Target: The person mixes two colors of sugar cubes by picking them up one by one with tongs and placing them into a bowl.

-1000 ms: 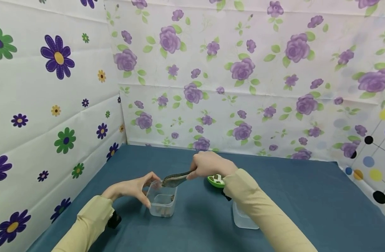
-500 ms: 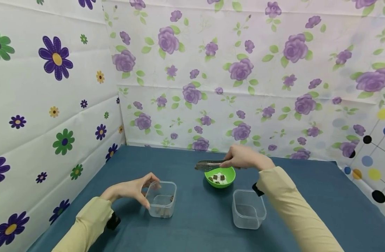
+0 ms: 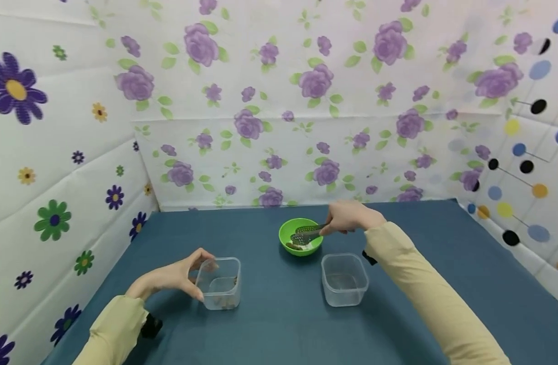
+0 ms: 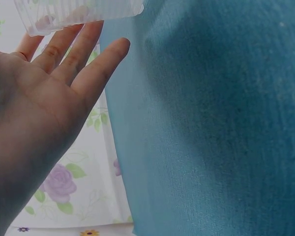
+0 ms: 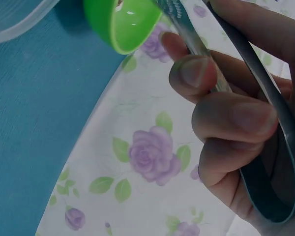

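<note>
My right hand (image 3: pixel 349 217) grips a pair of metal tongs (image 5: pixel 265 73) with perforated ends. Those tong ends stand apart inside a green bowl (image 3: pixel 284 230) that holds brown pieces (image 3: pixel 295 247) over something white. On the left, my left hand (image 3: pixel 180 276) curls thumb and fingers around the side of a clear square plastic container (image 3: pixel 230 286). A few brown bits show low inside that container. In the left wrist view only the lower part of the container (image 4: pixel 78 14) appears, up at the fingertips.
A second clear plastic container (image 3: pixel 344 290) stands to the right, in front of the bowl, close to the right forearm. The blue cloth (image 3: pixel 279 324) covers the table. Flower-patterned sheets (image 3: pixel 283 126) hang behind and at the left.
The right hand has carried the tongs from the left container over to the green bowl and lowered their ends into it. The left hand stays at its container. The head view has shifted right.
</note>
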`<state>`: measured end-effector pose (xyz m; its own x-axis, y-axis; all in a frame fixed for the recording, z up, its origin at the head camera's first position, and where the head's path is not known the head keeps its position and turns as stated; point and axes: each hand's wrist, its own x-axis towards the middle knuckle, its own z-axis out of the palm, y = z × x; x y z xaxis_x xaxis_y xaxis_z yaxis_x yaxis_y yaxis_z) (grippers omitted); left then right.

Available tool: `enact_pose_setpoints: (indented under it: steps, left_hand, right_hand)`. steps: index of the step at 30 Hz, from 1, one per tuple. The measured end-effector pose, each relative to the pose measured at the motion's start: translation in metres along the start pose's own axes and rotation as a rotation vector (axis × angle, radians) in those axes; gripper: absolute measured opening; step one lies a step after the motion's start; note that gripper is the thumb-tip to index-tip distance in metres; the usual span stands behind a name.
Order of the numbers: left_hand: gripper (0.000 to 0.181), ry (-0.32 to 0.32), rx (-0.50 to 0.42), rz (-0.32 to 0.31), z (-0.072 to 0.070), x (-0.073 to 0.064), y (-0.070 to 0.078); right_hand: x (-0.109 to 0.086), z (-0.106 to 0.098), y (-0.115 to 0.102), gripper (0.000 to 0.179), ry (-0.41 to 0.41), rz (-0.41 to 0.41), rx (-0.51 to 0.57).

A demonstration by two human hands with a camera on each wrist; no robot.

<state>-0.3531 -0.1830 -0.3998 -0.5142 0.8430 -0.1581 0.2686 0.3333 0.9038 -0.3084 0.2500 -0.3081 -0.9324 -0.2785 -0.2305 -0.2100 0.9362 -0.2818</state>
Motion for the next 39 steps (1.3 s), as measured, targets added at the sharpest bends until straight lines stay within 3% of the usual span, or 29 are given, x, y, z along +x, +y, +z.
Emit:
enact_pose_setpoints:
  steps: [5, 9, 12, 19, 28, 33, 39]
  left_hand:
    - [0.063, -0.003, -0.022, 0.033, 0.0, 0.0, -0.002]
    - [0.063, -0.056, -0.021, 0.044, 0.002, 0.007, 0.003]
    - [0.065, -0.063, -0.042, 0.037, 0.002, -0.002, 0.002]
    - [0.069, -0.069, -0.048, 0.022, 0.002, -0.003, -0.001]
    - [0.069, -0.057, -0.031, 0.043, -0.002, -0.003, 0.001]
    - [0.069, -0.046, -0.009, 0.025, -0.002, -0.003, 0.004]
    - [0.066, 0.002, 0.04, -0.015, -0.002, 0.0, 0.005]
  right_hand:
    - [0.007, -0.012, 0.0, 0.028, 0.025, -0.009, -0.047]
    - [-0.005, -0.008, 0.008, 0.025, 0.027, 0.029, -0.009]
    - [-0.005, -0.003, 0.001, 0.023, 0.026, 0.027, -0.003]
    - [-0.006, -0.003, -0.015, 0.027, 0.047, -0.051, -0.011]
    - [0.001, -0.004, -0.082, 0.023, 0.002, -0.298, -0.043]
    - [0.012, 0.005, -0.123, 0.028, -0.031, -0.317, -0.071]
    - [0.031, 0.02, -0.155, 0.025, -0.01, -0.334, -0.226]
